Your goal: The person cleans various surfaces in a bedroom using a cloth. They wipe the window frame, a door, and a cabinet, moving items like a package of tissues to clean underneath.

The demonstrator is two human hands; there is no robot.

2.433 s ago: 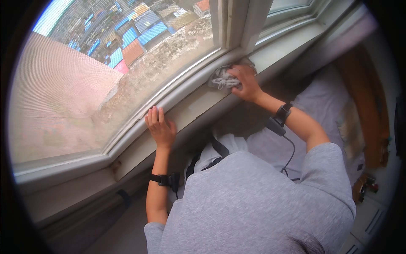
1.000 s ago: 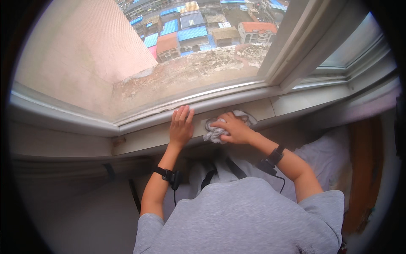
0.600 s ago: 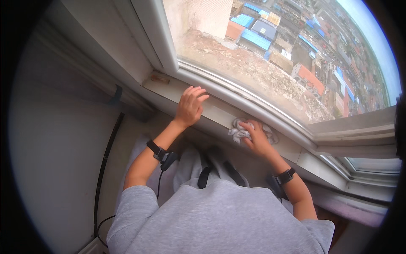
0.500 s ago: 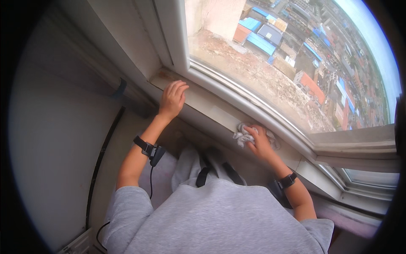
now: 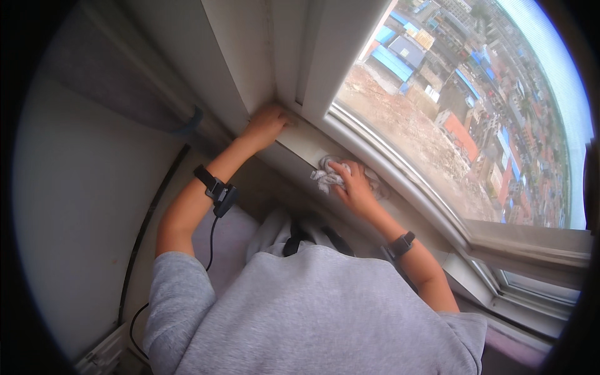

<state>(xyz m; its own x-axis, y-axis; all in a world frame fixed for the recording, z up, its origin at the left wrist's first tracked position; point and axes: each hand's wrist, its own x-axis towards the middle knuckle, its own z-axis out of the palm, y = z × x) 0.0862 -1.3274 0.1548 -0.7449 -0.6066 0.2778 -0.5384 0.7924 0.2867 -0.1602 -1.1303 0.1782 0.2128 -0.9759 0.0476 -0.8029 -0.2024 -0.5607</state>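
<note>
A white cloth with grey markings lies bunched on the pale window sill. My right hand presses down on it, fingers bent over its folds; part of the cloth shows beyond the knuckles. At the left end of the sill, my left hand rests by the corner where the frame meets the wall. Its fingers are partly hidden and slightly bent, with no object visible in them.
Beside the sill rises the white window frame, its glass giving onto rooftops far below. A curtain with a blue tie hangs at the left. Black straps with devices sit on both forearms, and a cable hangs from the left one.
My right hand and the cloth have slid leftward and farther along the sill. My left hand has come down into the corner, its fingers less visible. The view has shifted left.
</note>
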